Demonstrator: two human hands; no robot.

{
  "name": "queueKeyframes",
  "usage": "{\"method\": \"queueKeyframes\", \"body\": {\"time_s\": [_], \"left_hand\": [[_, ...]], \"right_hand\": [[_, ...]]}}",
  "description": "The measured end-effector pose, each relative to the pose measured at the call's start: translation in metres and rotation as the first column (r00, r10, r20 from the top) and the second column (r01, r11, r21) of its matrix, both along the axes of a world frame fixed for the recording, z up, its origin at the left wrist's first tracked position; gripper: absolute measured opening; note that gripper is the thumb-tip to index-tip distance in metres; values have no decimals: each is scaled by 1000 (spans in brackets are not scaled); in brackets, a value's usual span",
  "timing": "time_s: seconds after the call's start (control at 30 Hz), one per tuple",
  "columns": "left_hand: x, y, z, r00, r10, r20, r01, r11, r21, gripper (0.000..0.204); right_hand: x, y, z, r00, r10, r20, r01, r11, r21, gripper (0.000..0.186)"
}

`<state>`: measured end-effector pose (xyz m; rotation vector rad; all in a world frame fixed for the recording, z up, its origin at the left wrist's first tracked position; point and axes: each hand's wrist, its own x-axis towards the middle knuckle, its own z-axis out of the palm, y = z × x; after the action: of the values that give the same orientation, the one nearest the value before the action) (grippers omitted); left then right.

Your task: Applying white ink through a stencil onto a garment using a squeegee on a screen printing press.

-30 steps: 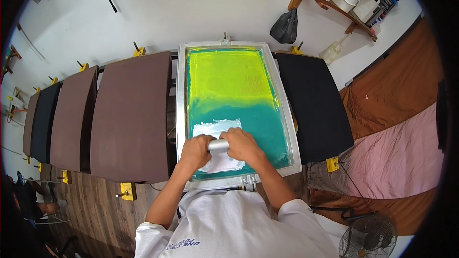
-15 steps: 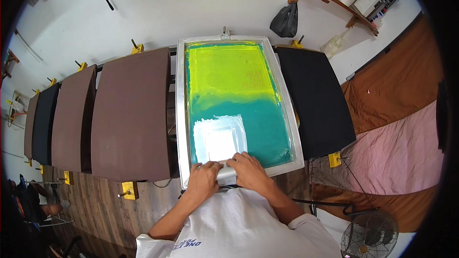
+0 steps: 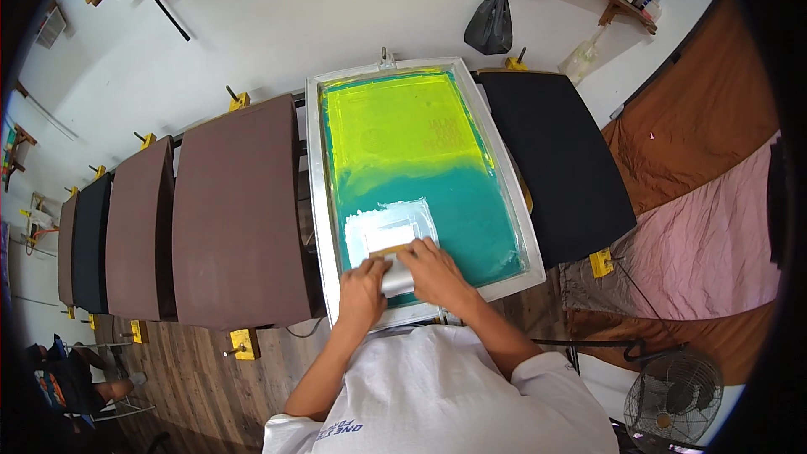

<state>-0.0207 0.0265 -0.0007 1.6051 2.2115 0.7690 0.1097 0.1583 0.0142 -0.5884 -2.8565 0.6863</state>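
Note:
In front of me lies a screen printing frame (image 3: 317, 176) with a silver metal rim. Its mesh is teal (image 3: 454, 202) in the near half and yellow-green (image 3: 382, 113) in the far half. A squeegee (image 3: 398, 279) with a silver body and tan blade leans on the near left of the mesh. My left hand (image 3: 364, 292) grips its left end, and my right hand (image 3: 434, 272) its right end, fingers wrapped over the top. Just beyond the blade is a patch of white ink (image 3: 366, 225). The blade's lower edge is partly hidden by the fingers.
Brown fabric-covered boards (image 3: 237, 210) stand in a row to the left, a black one (image 3: 559, 160) to the right. Yellow clamps (image 3: 244, 343) jut from their ends. A fan (image 3: 672, 399) stands low right, and a person (image 3: 71, 380) is at far left.
Both hands have pushed the squeegee away from the frame's near rim and up onto the white ink. Its tan blade now shows more. The whole view has shifted slightly.

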Motion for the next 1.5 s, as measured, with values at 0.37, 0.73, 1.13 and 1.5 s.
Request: {"method": "queueKeyframes", "body": {"time_s": [0.37, 0.73, 1.13, 1.5], "left_hand": [[6, -8, 47, 993, -19, 118, 35, 990, -135, 48], [-9, 6, 13, 997, 10, 74, -11, 1000, 18, 66], [0, 9, 22, 998, 20, 63, -24, 998, 64, 62], [0, 2, 6, 998, 38, 53, -45, 987, 151, 64]], "right_hand": [[12, -8, 37, 991, 33, 130, -24, 997, -67, 37], [-8, 0, 3, 999, -24, 42, 24, 1000, 7, 47], [-3, 5, 11, 996, -9, 85, 14, 998, -60, 53], [-1, -18, -5, 991, -125, -41, 127, 990, 63, 36]]}}
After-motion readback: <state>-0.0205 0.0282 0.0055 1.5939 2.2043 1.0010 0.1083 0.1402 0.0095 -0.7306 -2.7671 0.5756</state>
